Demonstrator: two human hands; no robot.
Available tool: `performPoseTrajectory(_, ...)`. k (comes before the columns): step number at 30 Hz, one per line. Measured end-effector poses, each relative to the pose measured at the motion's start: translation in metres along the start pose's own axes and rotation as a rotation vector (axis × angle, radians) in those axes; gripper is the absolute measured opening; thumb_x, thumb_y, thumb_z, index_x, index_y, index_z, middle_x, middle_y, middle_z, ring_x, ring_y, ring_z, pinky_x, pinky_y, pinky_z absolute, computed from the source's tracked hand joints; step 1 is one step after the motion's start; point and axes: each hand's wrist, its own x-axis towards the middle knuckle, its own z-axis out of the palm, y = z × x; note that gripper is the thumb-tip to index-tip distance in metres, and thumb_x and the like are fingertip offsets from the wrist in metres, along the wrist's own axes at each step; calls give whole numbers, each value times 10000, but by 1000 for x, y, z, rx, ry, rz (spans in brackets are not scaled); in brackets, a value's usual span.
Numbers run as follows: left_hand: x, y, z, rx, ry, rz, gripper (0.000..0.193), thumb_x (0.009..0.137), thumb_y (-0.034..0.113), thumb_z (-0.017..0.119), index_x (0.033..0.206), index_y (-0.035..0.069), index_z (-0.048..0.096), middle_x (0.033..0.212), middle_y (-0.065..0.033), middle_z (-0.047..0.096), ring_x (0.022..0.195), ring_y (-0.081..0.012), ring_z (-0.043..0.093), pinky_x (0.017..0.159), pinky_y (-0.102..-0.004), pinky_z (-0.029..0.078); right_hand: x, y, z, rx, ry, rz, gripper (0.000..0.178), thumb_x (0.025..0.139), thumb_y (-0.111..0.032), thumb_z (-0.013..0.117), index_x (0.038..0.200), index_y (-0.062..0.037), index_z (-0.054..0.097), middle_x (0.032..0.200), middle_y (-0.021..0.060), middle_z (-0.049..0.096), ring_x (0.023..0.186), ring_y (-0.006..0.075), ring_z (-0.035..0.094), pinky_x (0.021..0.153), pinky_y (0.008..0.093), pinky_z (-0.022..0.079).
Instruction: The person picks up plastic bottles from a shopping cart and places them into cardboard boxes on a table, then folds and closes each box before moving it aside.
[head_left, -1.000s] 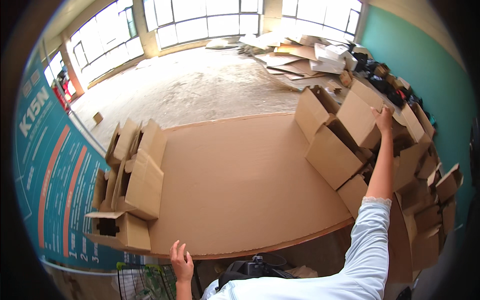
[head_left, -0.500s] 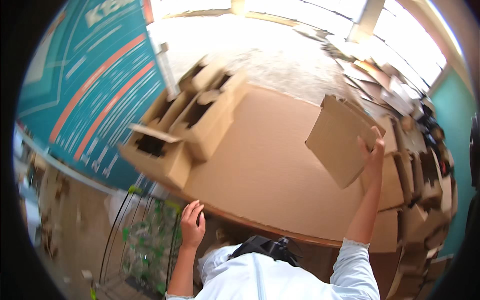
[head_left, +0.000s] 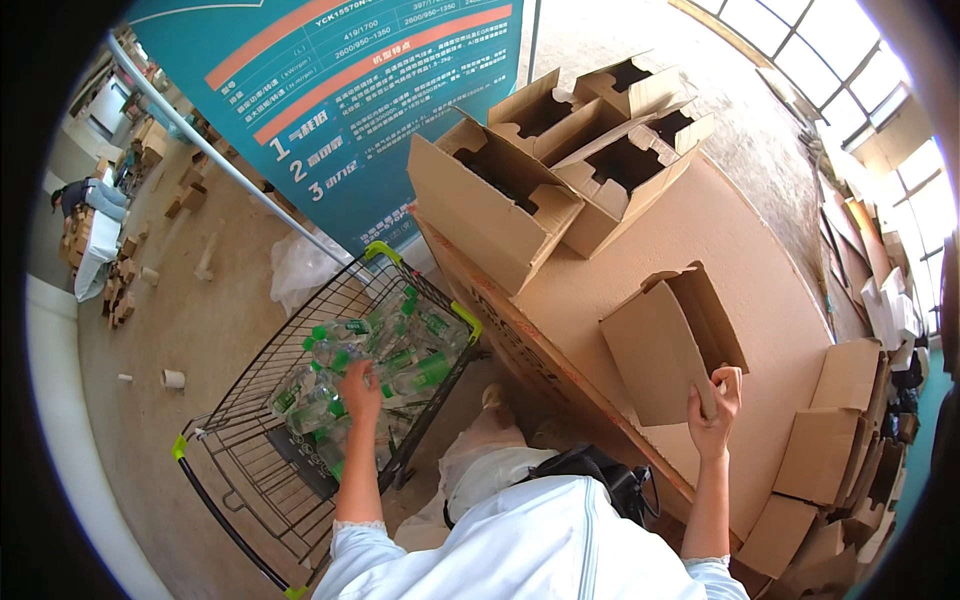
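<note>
My right hand (head_left: 716,410) grips the near edge of an open-topped cardboard box (head_left: 650,350), fingers and thumb pinching its wall. This box stands tilted on the cardboard-covered table (head_left: 760,270), its opening facing up and to the right. My left hand (head_left: 362,390) is down inside a black wire shopping cart (head_left: 235,465), touching the clear plastic bottles with green caps. Its fingertips are partly hidden among the bottles (head_left: 420,375), so I cannot tell whether they have closed on one.
Several open cardboard boxes (head_left: 500,190) stand grouped at the table's far left. Behind them rises a teal printed banner (head_left: 400,90). More cardboard boxes (head_left: 825,440) are piled to the right. A person (head_left: 90,200) bends over far left; clear plastic film (head_left: 305,270) lies beside the cart.
My view has turned left toward the cart. My left hand has gone from beside the table edge down among the bottles. The box in my right hand has come down onto the table, opening up.
</note>
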Motion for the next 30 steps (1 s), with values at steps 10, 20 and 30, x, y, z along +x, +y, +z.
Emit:
performPoseTrajectory(10,52,-54,95,265,-576,-3,548,770,188,756,1270,14,612,1188,-249,636,1030,-393,633,893,-469,526,10,-49,-38,-290,-444,-92,250,593,-46,786,815,-49,673,862,74,534,924,288,530,914,445,430)
performPoseTrajectory(20,12,-16,146,721,-669,267,649,753,177,812,1303,72,482,1308,-144,506,1245,-362,473,973,-488,457,-3,-58,-39,-451,-502,-31,182,722,-106,755,894,-64,710,905,67,620,975,276,569,995,470,415)
performPoseTrajectory(30,18,-19,163,802,-687,249,744,684,251,864,1290,88,463,1300,-114,498,1230,-315,489,952,-469,484,-9,-53,-48,-444,-508,97,176,796,-162,723,960,-101,737,993,64,623,1026,262,565,904,408,478)
